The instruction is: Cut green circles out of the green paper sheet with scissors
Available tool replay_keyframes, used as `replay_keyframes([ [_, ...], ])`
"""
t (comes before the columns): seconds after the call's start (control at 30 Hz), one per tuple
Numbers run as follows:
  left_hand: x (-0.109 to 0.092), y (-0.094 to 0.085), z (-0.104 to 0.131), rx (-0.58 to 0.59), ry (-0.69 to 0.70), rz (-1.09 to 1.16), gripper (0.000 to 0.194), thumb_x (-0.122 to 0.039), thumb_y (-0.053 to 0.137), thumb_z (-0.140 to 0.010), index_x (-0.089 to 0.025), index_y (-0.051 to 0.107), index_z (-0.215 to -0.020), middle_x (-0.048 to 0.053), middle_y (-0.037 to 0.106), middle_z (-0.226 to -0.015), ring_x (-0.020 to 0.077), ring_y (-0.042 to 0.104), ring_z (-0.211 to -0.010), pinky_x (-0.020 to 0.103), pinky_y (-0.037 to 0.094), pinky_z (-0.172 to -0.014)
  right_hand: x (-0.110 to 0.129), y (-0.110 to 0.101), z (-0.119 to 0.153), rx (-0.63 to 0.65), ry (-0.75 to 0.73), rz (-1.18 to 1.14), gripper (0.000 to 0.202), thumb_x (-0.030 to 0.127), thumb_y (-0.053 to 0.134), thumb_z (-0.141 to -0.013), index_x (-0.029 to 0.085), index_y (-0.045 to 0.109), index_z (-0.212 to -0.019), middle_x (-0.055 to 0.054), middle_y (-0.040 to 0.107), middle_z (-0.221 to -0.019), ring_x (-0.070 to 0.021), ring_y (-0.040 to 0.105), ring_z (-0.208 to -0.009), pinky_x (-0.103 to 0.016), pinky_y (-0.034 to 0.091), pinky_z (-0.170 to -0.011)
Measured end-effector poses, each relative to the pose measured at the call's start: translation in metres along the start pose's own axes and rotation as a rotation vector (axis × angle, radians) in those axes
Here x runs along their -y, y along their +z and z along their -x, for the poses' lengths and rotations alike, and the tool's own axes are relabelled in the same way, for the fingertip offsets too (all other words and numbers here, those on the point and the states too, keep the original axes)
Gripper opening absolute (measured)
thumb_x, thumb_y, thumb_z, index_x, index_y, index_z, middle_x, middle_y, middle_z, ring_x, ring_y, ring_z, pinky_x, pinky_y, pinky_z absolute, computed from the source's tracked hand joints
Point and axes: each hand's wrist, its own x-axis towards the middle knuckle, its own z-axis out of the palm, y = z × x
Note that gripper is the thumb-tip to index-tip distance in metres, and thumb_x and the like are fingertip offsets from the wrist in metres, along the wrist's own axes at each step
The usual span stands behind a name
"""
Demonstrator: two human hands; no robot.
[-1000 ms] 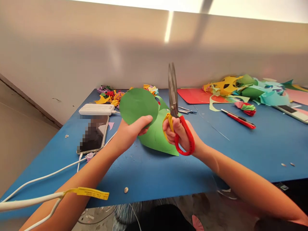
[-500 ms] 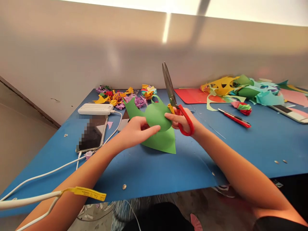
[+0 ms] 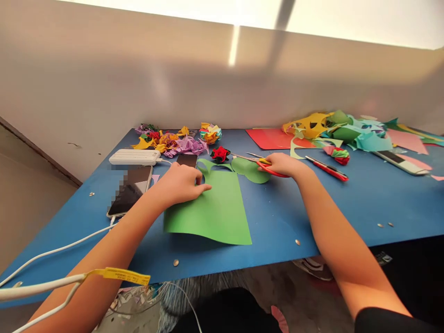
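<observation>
My left hand (image 3: 183,182) is closed on the upper left edge of a green paper sheet (image 3: 218,208), its thumb stretched over the top. The sheet's upper edge has curved cut-outs, and its lower edge bows. In my right hand (image 3: 282,165) are scissors (image 3: 272,169) with red handles; their blades point left and are parted. Beneath the blades a rounded, lobed green paper cut-out (image 3: 250,170) lies by the sheet's upper right corner, touching or close to my right fingers. Just left of the blade tips sits a red paper flower (image 3: 219,154).
Crumpled paper flowers (image 3: 187,145), a white power bank (image 3: 134,157) and a phone (image 3: 133,190) with cable are at left. A red sheet (image 3: 277,138), a red utility knife (image 3: 328,168), a rolled paper bud (image 3: 338,154) and a scrap pile (image 3: 360,132) are at right.
The cut-out has gone from between my hands to the table at right. My right hand moved right, and the scissors swung from upright to pointing left. The green sheet now lies flatter and lower.
</observation>
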Motion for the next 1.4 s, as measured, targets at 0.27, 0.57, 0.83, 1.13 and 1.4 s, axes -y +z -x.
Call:
replay_keyframes([
  [0.27,-0.003,-0.019,0.007,0.493,0.034,0.331,0.048,-0.064,0.059,-0.073,-0.020,0.058,-0.057,-0.001,0.046,-0.052,0.0128,0.036,-0.049,0.027,0.021,-0.045,0.013,0.004,0.002,-0.154,0.036,0.065,0.043,0.061,0.054,-0.080,0.019,0.059,-0.078,-0.012,0.068,-0.084,-0.0234,0.059,-0.071,-0.029,0.035,-0.057],
  [0.57,-0.001,-0.036,0.009,0.537,0.101,0.813,0.038,-0.045,0.063,-0.079,-0.019,0.048,-0.055,-0.003,0.034,-0.054,0.0097,0.030,-0.048,0.025,0.021,-0.046,0.023,0.007,0.003,-0.342,-0.018,-0.073,0.036,0.053,0.061,-0.080,0.017,0.059,-0.085,-0.016,0.066,-0.097,-0.0289,0.059,-0.089,-0.033,0.037,-0.068],
  [0.83,-0.010,-0.021,-0.001,-0.787,-0.269,1.537,0.030,-0.045,0.075,-0.072,-0.020,0.059,-0.070,-0.002,0.053,-0.062,0.0100,0.049,-0.053,0.021,0.041,-0.048,0.048,0.021,0.001,-0.367,-0.095,-0.546,0.058,0.076,0.051,-0.075,0.019,0.055,-0.087,-0.007,0.061,-0.082,-0.0200,0.056,-0.070,-0.031,0.042,-0.060],
  [1.13,-0.020,-0.003,-0.007,-0.863,-0.226,1.573,0.016,-0.025,0.073,-0.075,-0.017,0.061,-0.082,-0.001,0.063,-0.077,0.0088,0.057,-0.068,0.017,0.046,-0.060,0.099,0.035,0.037,0.066,-0.392,-1.265,0.063,0.081,0.060,-0.065,0.021,0.059,-0.084,-0.004,0.061,-0.078,-0.0190,0.060,-0.069,-0.030,0.051,-0.059],
  [1.4,-0.028,-0.002,0.006,-0.124,-0.195,1.573,0.039,-0.034,0.077,-0.072,-0.018,0.070,-0.107,0.009,0.074,-0.101,0.0247,0.070,-0.091,0.034,0.057,-0.080,0.104,0.047,0.044,-0.005,-0.297,-1.340,0.027,0.036,0.076,-0.072,0.019,0.063,-0.089,-0.002,0.066,-0.084,-0.0174,0.062,-0.075,-0.029,0.050,-0.068],
])
